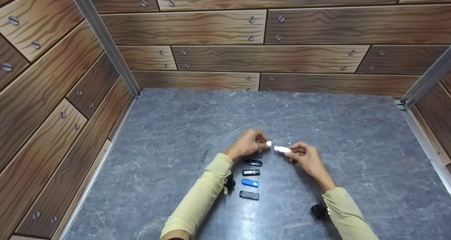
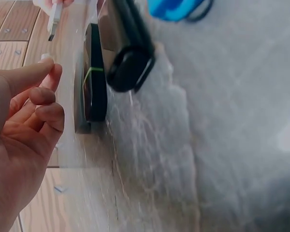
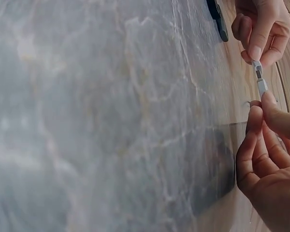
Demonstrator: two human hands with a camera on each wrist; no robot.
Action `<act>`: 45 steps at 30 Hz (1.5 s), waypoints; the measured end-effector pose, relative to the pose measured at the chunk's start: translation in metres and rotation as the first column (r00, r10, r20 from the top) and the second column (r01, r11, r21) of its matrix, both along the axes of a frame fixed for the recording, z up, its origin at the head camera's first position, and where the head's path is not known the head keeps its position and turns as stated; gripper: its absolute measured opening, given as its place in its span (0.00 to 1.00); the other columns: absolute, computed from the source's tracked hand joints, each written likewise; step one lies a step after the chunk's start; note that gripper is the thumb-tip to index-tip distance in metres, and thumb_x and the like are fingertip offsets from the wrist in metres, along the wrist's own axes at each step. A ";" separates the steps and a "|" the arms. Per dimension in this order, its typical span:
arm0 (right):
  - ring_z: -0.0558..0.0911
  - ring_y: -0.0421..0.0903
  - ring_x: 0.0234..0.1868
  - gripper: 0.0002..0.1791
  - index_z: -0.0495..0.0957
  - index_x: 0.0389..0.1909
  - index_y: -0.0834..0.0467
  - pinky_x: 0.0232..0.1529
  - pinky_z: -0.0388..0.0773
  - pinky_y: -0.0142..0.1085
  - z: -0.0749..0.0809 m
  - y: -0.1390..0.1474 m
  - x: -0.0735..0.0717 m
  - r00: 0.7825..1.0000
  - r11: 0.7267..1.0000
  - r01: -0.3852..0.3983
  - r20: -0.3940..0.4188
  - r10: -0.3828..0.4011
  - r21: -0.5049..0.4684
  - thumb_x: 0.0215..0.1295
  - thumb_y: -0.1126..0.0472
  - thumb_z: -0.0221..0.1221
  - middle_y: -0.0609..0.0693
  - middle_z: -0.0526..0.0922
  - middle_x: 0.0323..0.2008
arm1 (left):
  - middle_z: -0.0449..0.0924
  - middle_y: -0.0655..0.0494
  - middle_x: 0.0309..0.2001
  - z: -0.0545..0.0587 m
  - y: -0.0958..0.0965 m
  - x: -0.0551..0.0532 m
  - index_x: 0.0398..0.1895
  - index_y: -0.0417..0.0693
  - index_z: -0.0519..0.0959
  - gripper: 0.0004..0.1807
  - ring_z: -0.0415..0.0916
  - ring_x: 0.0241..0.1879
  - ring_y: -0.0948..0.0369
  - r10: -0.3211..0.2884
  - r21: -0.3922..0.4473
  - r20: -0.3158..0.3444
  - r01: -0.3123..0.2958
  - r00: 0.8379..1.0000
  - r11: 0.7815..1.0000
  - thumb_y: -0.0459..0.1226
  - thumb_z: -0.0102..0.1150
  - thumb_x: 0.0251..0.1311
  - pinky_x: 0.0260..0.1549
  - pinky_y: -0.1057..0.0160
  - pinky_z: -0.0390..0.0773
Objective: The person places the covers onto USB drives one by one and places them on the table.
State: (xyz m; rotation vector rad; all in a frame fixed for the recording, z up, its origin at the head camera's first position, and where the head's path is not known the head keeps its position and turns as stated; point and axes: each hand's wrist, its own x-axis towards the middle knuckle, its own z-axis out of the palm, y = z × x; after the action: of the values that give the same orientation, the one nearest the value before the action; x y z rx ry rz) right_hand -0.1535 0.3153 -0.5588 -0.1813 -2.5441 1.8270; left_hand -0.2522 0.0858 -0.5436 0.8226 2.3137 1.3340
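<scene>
My left hand (image 1: pixel 251 142) pinches a small white cap (image 1: pixel 269 143) between thumb and forefinger. Opposite it, my right hand (image 1: pixel 307 158) pinches a white USB stick (image 1: pixel 283 149), whose metal plug points at the cap. In the head view a narrow gap parts cap and plug; in the right wrist view the cap (image 3: pixel 256 65) and the stick (image 3: pixel 262 87) look nearly in line. Below the left hand lies a column of USB sticks: a black one (image 1: pixel 253 162), a black-and-silver one (image 1: pixel 251 172), a blue one (image 1: pixel 249 183) and a dark grey one (image 1: pixel 249 195).
A dark item (image 1: pixel 259 157) shows partly beside the left hand, above the column. The grey marbled tabletop (image 1: pixel 169 134) is bounded by wood-patterned walls (image 1: pixel 218 58) at the back and sides. Dark wrist cameras sit on both sleeves.
</scene>
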 end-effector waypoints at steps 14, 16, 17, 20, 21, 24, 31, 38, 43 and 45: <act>0.84 0.35 0.26 0.16 0.80 0.50 0.73 0.22 0.74 0.27 0.001 -0.005 0.001 1.000 1.000 -0.011 0.003 0.011 -0.022 0.65 0.70 0.70 0.49 0.91 0.31 | 0.91 0.42 0.40 -0.004 0.000 0.015 0.45 0.38 0.87 0.10 0.79 0.29 0.69 -0.010 -0.003 -0.020 0.010 1.000 1.000 0.30 0.73 0.61 0.30 0.76 0.79; 0.84 0.35 0.26 0.16 0.81 0.50 0.73 0.21 0.72 0.27 0.001 -0.006 0.001 1.000 1.000 -0.013 -0.003 0.012 -0.022 0.64 0.71 0.70 0.49 0.91 0.31 | 0.91 0.43 0.40 -0.004 0.002 0.017 0.45 0.38 0.87 0.10 0.79 0.28 0.68 -0.015 -0.004 -0.005 0.015 1.000 1.000 0.30 0.73 0.62 0.28 0.75 0.79; 0.84 0.35 0.26 0.15 0.81 0.49 0.74 0.21 0.72 0.26 0.001 -0.007 0.001 1.000 1.000 -0.014 -0.008 0.014 -0.022 0.64 0.71 0.70 0.50 0.91 0.31 | 0.91 0.43 0.40 -0.004 0.003 0.017 0.45 0.38 0.87 0.10 0.79 0.27 0.68 -0.016 -0.006 0.000 0.016 1.000 1.000 0.31 0.73 0.62 0.27 0.75 0.79; 0.83 0.35 0.26 0.15 0.81 0.49 0.74 0.20 0.71 0.26 0.001 -0.009 0.001 1.000 1.000 -0.016 -0.023 0.016 -0.020 0.64 0.72 0.70 0.54 0.91 0.32 | 0.92 0.44 0.40 -0.004 0.004 0.019 0.45 0.38 0.87 0.10 0.78 0.26 0.71 -0.018 -0.023 -0.011 0.018 1.000 1.000 0.31 0.73 0.62 0.27 0.75 0.80; 0.83 0.35 0.26 0.15 0.81 0.49 0.74 0.20 0.71 0.26 0.000 -0.010 0.001 0.999 1.000 -0.021 -0.028 0.021 -0.017 0.64 0.72 0.70 0.55 0.91 0.32 | 0.92 0.44 0.40 -0.004 0.005 0.019 0.46 0.38 0.87 0.10 0.77 0.25 0.71 -0.019 -0.028 -0.017 0.018 1.000 0.999 0.31 0.73 0.62 0.27 0.75 0.80; 0.83 0.35 0.25 0.15 0.81 0.49 0.74 0.19 0.71 0.27 0.000 -0.010 0.002 0.999 1.000 -0.026 -0.033 0.026 -0.016 0.64 0.72 0.70 0.59 0.91 0.34 | 0.92 0.44 0.40 -0.004 0.005 0.020 0.45 0.38 0.87 0.10 0.77 0.25 0.72 -0.012 -0.030 -0.025 0.011 1.000 0.999 0.31 0.74 0.61 0.27 0.75 0.80; 0.85 0.36 0.27 0.15 0.81 0.49 0.76 0.24 0.78 0.27 -0.001 -0.009 0.001 0.999 0.999 -0.041 -0.030 0.040 -0.032 0.63 0.73 0.69 0.64 0.91 0.37 | 0.92 0.44 0.40 -0.004 0.007 0.021 0.44 0.38 0.88 0.10 0.78 0.26 0.73 0.006 -0.015 -0.012 -0.006 1.000 1.000 0.31 0.75 0.60 0.29 0.75 0.81; 0.86 0.34 0.28 0.15 0.81 0.47 0.78 0.26 0.79 0.25 0.003 -0.006 0.002 0.999 0.999 -0.035 -0.040 0.034 -0.018 0.63 0.75 0.69 0.69 0.90 0.39 | 0.92 0.44 0.38 -0.005 0.012 0.021 0.42 0.38 0.88 0.09 0.81 0.26 0.67 0.012 0.021 0.039 -0.013 0.999 1.000 0.30 0.74 0.60 0.27 0.73 0.82; 0.86 0.33 0.28 0.14 0.81 0.46 0.79 0.31 0.84 0.25 0.005 -0.008 0.003 0.999 0.999 -0.042 -0.025 0.041 -0.022 0.62 0.76 0.68 0.70 0.90 0.39 | 0.92 0.45 0.35 -0.006 0.012 0.023 0.42 0.38 0.88 0.08 0.78 0.23 0.67 0.023 0.013 0.062 -0.024 0.998 1.000 0.29 0.74 0.60 0.22 0.73 0.79; 0.86 0.33 0.28 0.14 0.81 0.46 0.79 0.33 0.85 0.25 0.005 -0.008 0.003 0.999 0.999 -0.043 -0.019 0.043 -0.022 0.62 0.76 0.68 0.70 0.90 0.39 | 0.91 0.46 0.34 -0.006 0.011 0.024 0.42 0.39 0.88 0.08 0.78 0.21 0.67 0.032 0.006 0.076 -0.032 0.997 0.999 0.29 0.74 0.60 0.21 0.73 0.78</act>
State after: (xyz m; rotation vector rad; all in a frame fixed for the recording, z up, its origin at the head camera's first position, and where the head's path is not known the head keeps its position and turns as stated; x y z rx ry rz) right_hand -0.1507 0.3070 -0.5543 -0.1097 -2.5360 1.8632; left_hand -0.2278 0.0967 -0.5500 0.7267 2.2737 1.3637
